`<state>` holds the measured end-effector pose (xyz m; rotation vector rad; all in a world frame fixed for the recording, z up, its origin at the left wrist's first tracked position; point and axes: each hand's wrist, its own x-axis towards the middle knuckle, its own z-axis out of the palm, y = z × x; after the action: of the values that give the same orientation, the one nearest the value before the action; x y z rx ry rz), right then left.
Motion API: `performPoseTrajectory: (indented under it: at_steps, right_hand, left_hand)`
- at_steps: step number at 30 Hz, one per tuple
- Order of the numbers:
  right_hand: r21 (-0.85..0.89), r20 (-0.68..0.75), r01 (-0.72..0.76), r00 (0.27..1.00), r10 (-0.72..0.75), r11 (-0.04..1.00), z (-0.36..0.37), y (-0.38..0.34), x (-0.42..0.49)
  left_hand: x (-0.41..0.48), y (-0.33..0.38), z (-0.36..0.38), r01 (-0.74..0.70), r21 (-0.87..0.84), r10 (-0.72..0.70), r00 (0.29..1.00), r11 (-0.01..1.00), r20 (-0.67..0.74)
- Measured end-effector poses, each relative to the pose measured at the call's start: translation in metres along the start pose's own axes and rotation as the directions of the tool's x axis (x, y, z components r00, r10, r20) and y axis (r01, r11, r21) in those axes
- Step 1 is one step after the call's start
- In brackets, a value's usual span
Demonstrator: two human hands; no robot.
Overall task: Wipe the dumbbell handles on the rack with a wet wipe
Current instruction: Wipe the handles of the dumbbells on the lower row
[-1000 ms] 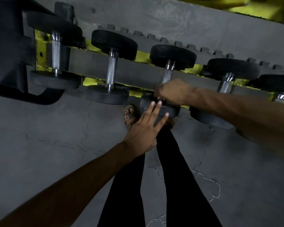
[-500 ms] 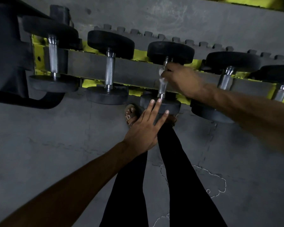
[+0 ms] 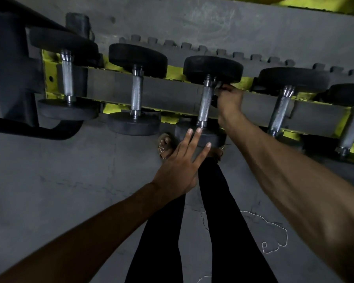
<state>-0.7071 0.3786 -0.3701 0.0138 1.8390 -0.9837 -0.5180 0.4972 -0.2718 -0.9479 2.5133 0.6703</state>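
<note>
Steel, knurled and bare along most of its length, forms the dumbbell handle third from the left on the rack. The wet wipe, seen only as a small pale scrap, is pinched in the curled fingers of the right hand. It is held at the handle's far end, on its right side, just beside the far weight head. The left hand is laid with straight fingers on the near weight head. The middle and near stretch of the handle is left uncovered. The left neighbour and the right neighbour are set well apart from it, with the rack bar showing between. Grey floor is spread below the rack, where black-clad legs and a sandalled foot are seen.
</note>
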Motion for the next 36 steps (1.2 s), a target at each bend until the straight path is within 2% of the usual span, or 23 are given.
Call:
performPoseTrajectory:
  at_steps: [2, 3, 6, 9, 12, 17, 19, 21, 22, 23, 24, 25, 26, 27, 28, 29, 30, 31, 32, 34, 36]
  right_hand:
    - [0.247, 0.185, -0.285, 0.952, 0.244, 0.926, 0.009, -0.002, 0.011]
    - [0.287, 0.276, -0.383, 0.911, 0.307, 0.878, 0.011, -0.003, 0.015]
    - [0.273, 0.454, -0.464, 0.835, 0.312, 0.843, 0.006, -0.006, 0.023]
    - [0.252, 0.382, -0.399, 0.878, 0.288, 0.882, 0.003, -0.006, 0.017]
    - [0.353, 0.235, -0.328, 0.938, 0.256, 0.877, 0.01, 0.002, 0.005]
    - [0.33, 0.324, -0.437, 0.885, 0.334, 0.837, 0.012, -0.011, 0.009]
    - [0.411, 0.224, -0.368, 0.928, 0.299, 0.834, 0.016, -0.005, 0.004]
    - [0.421, 0.035, -0.16, 0.986, 0.161, 0.893, 0.017, 0.005, -0.007]
    - [0.346, -0.073, -0.012, 0.996, 0.04, 0.938, 0.014, 0.01, -0.012]
    - [0.178, -0.16, 0.148, 0.98, -0.119, 0.973, 0.01, 0.012, -0.017]
    - [-0.044, -0.183, 0.297, 0.936, -0.3, 0.954, 0.006, 0.014, -0.021]
    - [-0.266, -0.128, 0.432, 0.87, -0.476, 0.861, 0.001, 0.017, -0.027]
    - [-0.44, -0.007, 0.559, 0.78, -0.625, 0.703, -0.003, 0.021, -0.031]
    - [-0.561, 0.15, 0.666, 0.666, -0.731, 0.492, -0.007, 0.023, -0.035]
    - [-0.624, 0.323, 0.736, 0.55, -0.77, 0.264, -0.012, 0.024, -0.035]
    - [-0.651, 0.483, 0.758, 0.457, -0.747, 0.043, -0.016, 0.02, -0.034]
    - [-0.655, 0.602, 0.743, 0.401, -0.69, -0.14, -0.019, 0.015, -0.03]
    - [-0.655, 0.673, 0.704, 0.378, -0.636, -0.275, -0.021, 0.008, -0.024]
    - [-0.661, 0.704, 0.657, 0.374, -0.604, -0.362, -0.023, 0.001, -0.019]
    - [-0.645, 0.75, 0.623, 0.408, -0.52, -0.442, -0.024, -0.005, -0.015]
    - [-0.5, 0.865, 0.724, 0.443, -0.236, -0.475, -0.02, -0.005, -0.024]
  left_hand:
    - [0.0, 0.0, 0.001, -0.001, 0.003, 0.001, 1.0, 1.0, -0.003]
    - [-0.001, 0.0, 0.001, -0.002, 0.0, 0.002, 1.0, 1.0, 0.004]
    - [0.0, -0.001, 0.003, -0.001, 0.002, 0.001, 1.0, 1.0, 0.005]
    - [0.002, 0.0, 0.004, -0.003, -0.001, 0.003, 1.0, 1.0, 0.005]
    - [0.001, 0.0, 0.005, 0.007, -0.014, -0.007, 1.0, 1.0, 0.001]
    - [0.001, -0.002, 0.006, -0.007, -0.011, 0.007, 1.0, 1.0, 0.008]
    - [0.001, -0.001, 0.005, -0.013, 0.006, 0.013, 1.0, 1.0, 0.002]
    - [0.001, 0.0, 0.004, -0.006, 0.007, 0.006, 1.0, 1.0, -0.007]
    - [0.0, 0.0, 0.003, -0.002, -0.001, 0.002, 1.0, 1.0, -0.012]
    - [0.0, 0.0, 0.003, 0.0, -0.006, 0.0, 1.0, 1.0, -0.017]
    - [0.0, 0.0, 0.002, 0.0, -0.009, 0.0, 1.0, 1.0, -0.02]
    - [-0.001, -0.001, 0.002, -0.001, -0.009, 0.001, 1.0, 1.0, -0.019]
    - [-0.001, -0.001, 0.001, -0.003, -0.006, 0.003, 1.0, 1.0, -0.015]
    - [-0.002, -0.001, 0.0, -0.007, -0.004, 0.006, 1.0, 1.0, -0.012]
    - [-0.002, -0.001, -0.001, -0.01, -0.002, 0.01, 1.0, 1.0, -0.009]
    - [-0.002, -0.002, -0.002, -0.013, -0.004, 0.013, 1.0, 1.0, -0.008]
    - [-0.002, -0.002, -0.003, -0.016, -0.008, 0.016, 1.0, 1.0, -0.008]
    - [-0.002, -0.002, -0.003, -0.018, -0.011, 0.018, 1.0, 1.0, -0.006]
    - [-0.002, -0.002, -0.003, -0.021, -0.011, 0.021, 1.0, 1.0, -0.004]
    - [-0.002, -0.004, -0.002, -0.028, 0.0, 0.028, 1.0, 1.0, 0.0]
    - [-0.002, -0.005, -0.001, -0.038, 0.011, 0.038, 0.999, 0.999, 0.004]
